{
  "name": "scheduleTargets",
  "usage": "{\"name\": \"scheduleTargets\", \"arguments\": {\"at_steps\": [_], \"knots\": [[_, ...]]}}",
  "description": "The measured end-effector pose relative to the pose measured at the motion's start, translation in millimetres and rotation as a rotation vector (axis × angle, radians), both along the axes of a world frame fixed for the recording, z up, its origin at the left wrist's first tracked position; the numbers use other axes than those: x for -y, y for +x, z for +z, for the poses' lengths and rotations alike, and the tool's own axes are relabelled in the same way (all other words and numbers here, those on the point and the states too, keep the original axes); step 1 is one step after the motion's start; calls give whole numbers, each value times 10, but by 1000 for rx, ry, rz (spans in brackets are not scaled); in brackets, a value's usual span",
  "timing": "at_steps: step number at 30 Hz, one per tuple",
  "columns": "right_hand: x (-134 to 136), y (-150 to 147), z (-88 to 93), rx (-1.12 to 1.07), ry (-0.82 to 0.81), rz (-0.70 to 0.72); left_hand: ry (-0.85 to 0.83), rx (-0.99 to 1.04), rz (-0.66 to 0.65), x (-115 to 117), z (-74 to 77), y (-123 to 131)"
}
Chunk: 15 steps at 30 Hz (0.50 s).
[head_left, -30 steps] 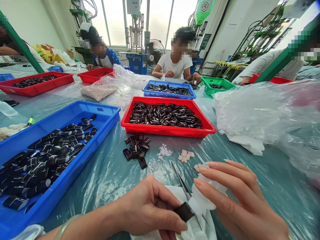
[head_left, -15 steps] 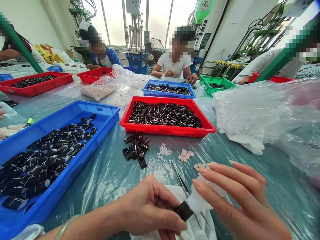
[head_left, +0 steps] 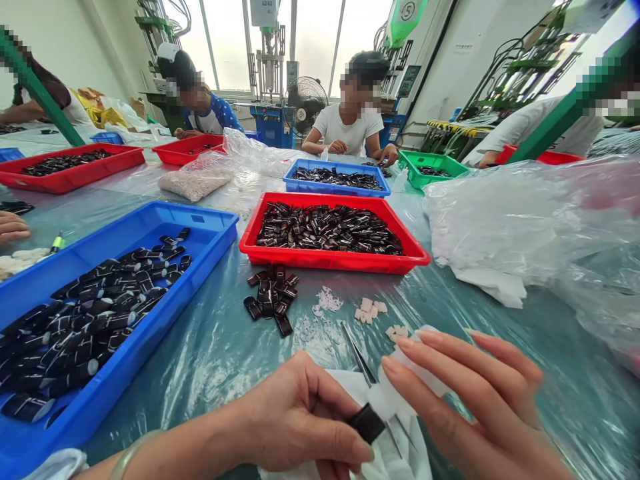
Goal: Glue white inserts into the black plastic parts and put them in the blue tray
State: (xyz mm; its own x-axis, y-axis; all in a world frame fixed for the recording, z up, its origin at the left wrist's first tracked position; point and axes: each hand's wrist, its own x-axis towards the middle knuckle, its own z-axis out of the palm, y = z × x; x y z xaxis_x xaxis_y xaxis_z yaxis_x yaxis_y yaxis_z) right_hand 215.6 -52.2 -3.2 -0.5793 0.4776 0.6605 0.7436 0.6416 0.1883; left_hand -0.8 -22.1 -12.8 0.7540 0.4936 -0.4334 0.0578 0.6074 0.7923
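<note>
My left hand (head_left: 305, 420) pinches a small flat black piece (head_left: 367, 423) between thumb and forefinger, low in the middle. To its right, my right hand (head_left: 480, 400) has its long fingers curved over a translucent white object (head_left: 417, 370); the thumb is hidden, and I cannot make out the object's full shape. Metal tweezers (head_left: 361, 357) lie under and between the hands, with more thin metal tips (head_left: 400, 433) showing on a crumpled white cloth (head_left: 415, 460). Ahead lie a small heap of black pieces (head_left: 271, 293), white scraps (head_left: 327, 300) and small pale blocks (head_left: 370, 310).
A red tray (head_left: 335, 262) of black pieces stands ahead; a long blue tray (head_left: 165, 313) of dark pieces is at left. Another blue tray (head_left: 337, 188) stands behind. Clear plastic bags (head_left: 500, 227) crowd the right. Several people work around the table, one person's hand (head_left: 13, 227) at far left.
My right hand and the white object have drawn slightly back from the black piece, uncovering more of the metal tips. At far left, the co-worker's white item has gone from view.
</note>
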Motion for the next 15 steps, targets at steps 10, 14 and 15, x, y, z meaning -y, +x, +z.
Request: {"name": "scheduleTargets", "arguments": {"at_steps": [10,14,15], "knots": [[-25,-80,8,-69,-2,-52,-18,2,-14,-7,-8,9],[-67,-109,59,-74,11,-49,-18,0,-20,-2,-2,1],[-74,-117,71,-83,3,-57,-18,2,-20,-2,-1,-1]]}}
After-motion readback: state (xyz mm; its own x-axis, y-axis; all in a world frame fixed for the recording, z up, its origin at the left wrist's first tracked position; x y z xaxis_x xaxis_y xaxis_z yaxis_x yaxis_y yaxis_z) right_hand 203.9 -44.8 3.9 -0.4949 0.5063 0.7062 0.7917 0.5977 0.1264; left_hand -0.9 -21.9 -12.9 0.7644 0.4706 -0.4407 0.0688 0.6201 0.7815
